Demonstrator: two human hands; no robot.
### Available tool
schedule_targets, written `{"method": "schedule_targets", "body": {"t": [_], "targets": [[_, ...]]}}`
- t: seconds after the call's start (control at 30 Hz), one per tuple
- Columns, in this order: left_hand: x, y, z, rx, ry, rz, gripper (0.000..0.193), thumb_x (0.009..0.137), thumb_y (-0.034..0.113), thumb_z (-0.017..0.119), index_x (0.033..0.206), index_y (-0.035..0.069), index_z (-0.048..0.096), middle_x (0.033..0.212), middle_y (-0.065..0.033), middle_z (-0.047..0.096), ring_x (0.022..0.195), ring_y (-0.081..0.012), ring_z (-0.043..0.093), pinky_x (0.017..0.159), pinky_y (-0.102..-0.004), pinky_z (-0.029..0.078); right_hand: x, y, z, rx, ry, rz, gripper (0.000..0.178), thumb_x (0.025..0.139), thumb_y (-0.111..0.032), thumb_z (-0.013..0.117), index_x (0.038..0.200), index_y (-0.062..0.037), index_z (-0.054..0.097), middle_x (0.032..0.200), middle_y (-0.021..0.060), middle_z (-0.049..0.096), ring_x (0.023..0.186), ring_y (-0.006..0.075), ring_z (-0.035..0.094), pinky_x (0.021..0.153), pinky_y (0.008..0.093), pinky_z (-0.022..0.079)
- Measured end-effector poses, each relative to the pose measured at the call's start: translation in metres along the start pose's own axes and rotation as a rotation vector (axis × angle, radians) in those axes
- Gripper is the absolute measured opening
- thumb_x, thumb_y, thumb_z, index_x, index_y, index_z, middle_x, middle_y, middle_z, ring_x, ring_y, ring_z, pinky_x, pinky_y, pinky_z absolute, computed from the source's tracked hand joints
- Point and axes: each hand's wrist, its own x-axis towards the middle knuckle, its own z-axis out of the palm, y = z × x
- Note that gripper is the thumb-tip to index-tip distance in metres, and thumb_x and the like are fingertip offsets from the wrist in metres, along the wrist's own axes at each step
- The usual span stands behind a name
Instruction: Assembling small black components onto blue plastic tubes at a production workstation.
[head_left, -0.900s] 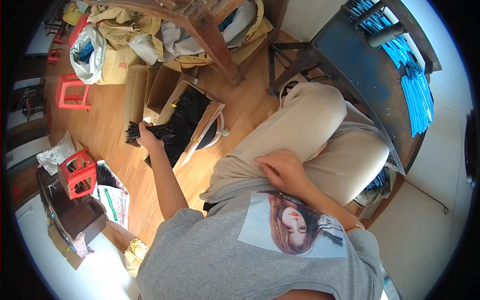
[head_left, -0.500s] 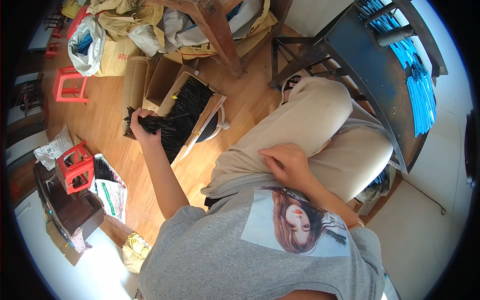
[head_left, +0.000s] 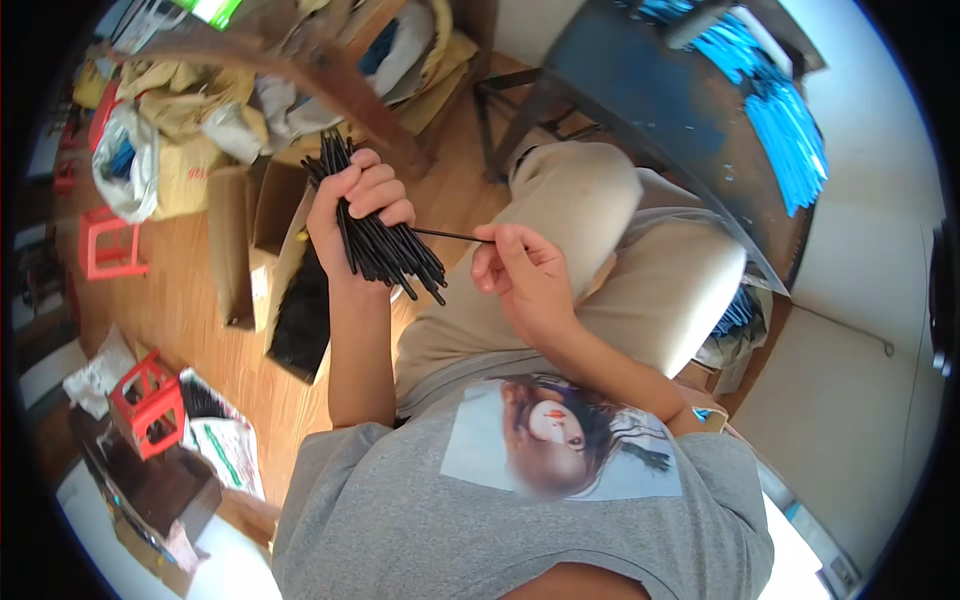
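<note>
My left hand (head_left: 362, 195), raised in front of my lap, is wrapped round a bundle of thin black rods (head_left: 385, 250) whose ends fan out above and below the fist. One single black rod (head_left: 447, 235) sticks out sideways from the bundle toward the right. Its outer end is pinched between the thumb and fingers of my right hand (head_left: 525, 270), above my thigh. Below my left forearm, an open cardboard box (head_left: 272, 300) on the floor contains more black rods (head_left: 303, 310), partly hidden by the arm.
At the right stands a dark metal-topped table (head_left: 640, 120) bearing piles of blue rods (head_left: 785, 140). Red plastic stools (head_left: 148, 400) and stuffed sacks (head_left: 180, 175) sit on the wooden floor at the left. A wooden beam (head_left: 345, 85) crosses at the top.
My left hand has lifted the black rods out of the box and brought them up in front of me. My right hand has risen from my lap and now pinches one rod.
</note>
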Motion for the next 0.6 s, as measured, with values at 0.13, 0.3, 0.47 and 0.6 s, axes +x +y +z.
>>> {"method": "schedule_targets", "body": {"t": [0.13, 0.3, 0.47, 0.6], "targets": [[0.036, -0.031, 0.017, -0.017, -0.062, -0.113, 0.009, 0.090, 0.009, 0.052, 0.099, 0.008, 0.049, 0.070, 0.0049, 0.043, 0.060, -0.0054, 0.045, 0.059, -0.0253, 0.038, -0.001, -0.048, -0.012, -0.085, 0.239, -0.259, 0.024, 0.101, -0.023, 0.049, 0.100, -0.0019, 0.061, 0.062, 0.0054, 0.056, 0.051, 0.0109, 0.045, 0.048, 0.0248, 0.036], [0.080, -0.069, 0.070, 0.382, -0.210, 0.108, 0.010, 0.091, 0.008, 0.052, 0.101, 0.007, 0.048, 0.071, 0.0027, 0.043, 0.060, -0.0084, 0.044, 0.060, -0.0262, 0.038, -0.023, -0.146, -0.034, -0.478, 0.459, -0.632, 0.039, 0.104, -0.030, 0.043, 0.082, -0.0036, 0.061, 0.048, 0.0017, 0.049, 0.041, 0.0056, 0.036, 0.041, 0.0217, 0.027], [0.123, -0.128, 0.116, 1.178, -0.626, 0.583, 0.024, 0.085, -0.007, 0.059, 0.103, 0.006, 0.049, 0.076, -0.0023, 0.057, 0.058, -0.0073, 0.052, 0.052, -0.0231, 0.043, -0.024, -0.208, -0.028, -0.864, 0.386, -0.766, 0.037, 0.101, -0.024, 0.050, 0.075, -0.0013, 0.063, 0.048, -0.0040, 0.045, 0.043, 0.0008, 0.036, 0.040, 0.0198, 0.025], [0.153, -0.165, 0.105, 1.458, -0.602, 0.587, 0.036, 0.068, 0.006, 0.082, 0.096, 0.003, 0.060, 0.078, 0.0018, 0.061, 0.071, -0.0064, 0.058, 0.066, -0.0212, 0.048, -0.001, -0.227, -0.038, -0.968, 0.385, -0.803, 0.038, 0.099, -0.028, 0.055, 0.073, -0.0010, 0.061, 0.052, -0.0036, 0.047, 0.046, 0.0017, 0.038, 0.042, 0.0209, 0.028]]}}
